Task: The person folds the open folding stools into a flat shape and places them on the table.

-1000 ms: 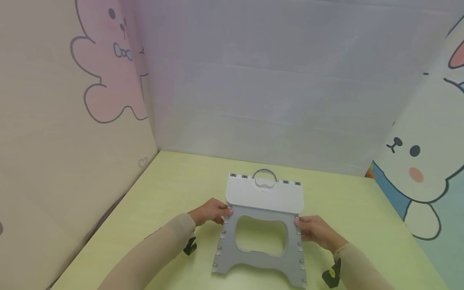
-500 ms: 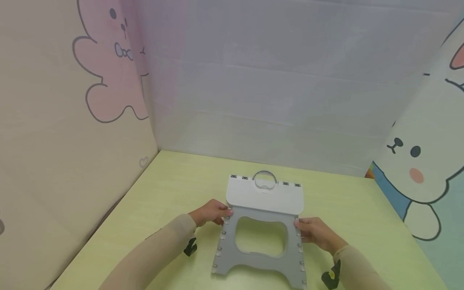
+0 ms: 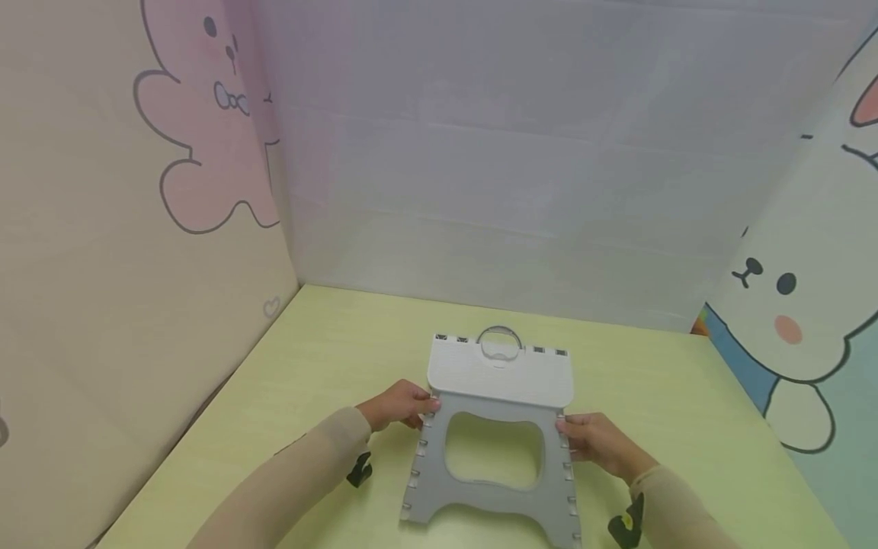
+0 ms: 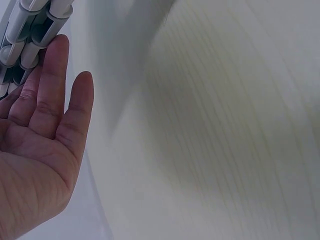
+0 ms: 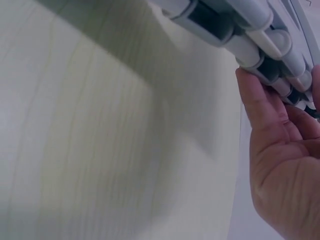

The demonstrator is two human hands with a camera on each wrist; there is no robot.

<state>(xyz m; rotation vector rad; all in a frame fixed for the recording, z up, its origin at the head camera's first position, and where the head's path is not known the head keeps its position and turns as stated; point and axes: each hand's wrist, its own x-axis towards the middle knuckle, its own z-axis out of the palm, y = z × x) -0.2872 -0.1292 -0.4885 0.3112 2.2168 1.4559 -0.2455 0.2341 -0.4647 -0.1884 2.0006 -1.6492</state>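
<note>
A folding step stool (image 3: pixel 501 381) in white and grey, with a looped handle at its far edge, is held between both hands over the table. Its white top panel is tilted toward the far side and the grey leg frame with a large opening faces me. My left hand (image 3: pixel 401 402) pinches the frame's left edge just below the white panel, thumb on the front. On the opposite edge my right hand (image 3: pixel 604 441) grips in the same way. Both wrist views show fingers behind the hinged side of the stool (image 4: pixel 37 30), partly hidden by it.
A pale yellow wood-grain table (image 3: pixel 357 328) lies beneath. Light cloth walls enclose it at the back (image 3: pixel 480 191) and both sides, with a pink cartoon bear (image 3: pixel 213 152) left and a white rabbit (image 3: pixel 789 320) right.
The stool's top edge and handle have sunk very slightly in the head view. Both hands keep the same hold on its sides.
</note>
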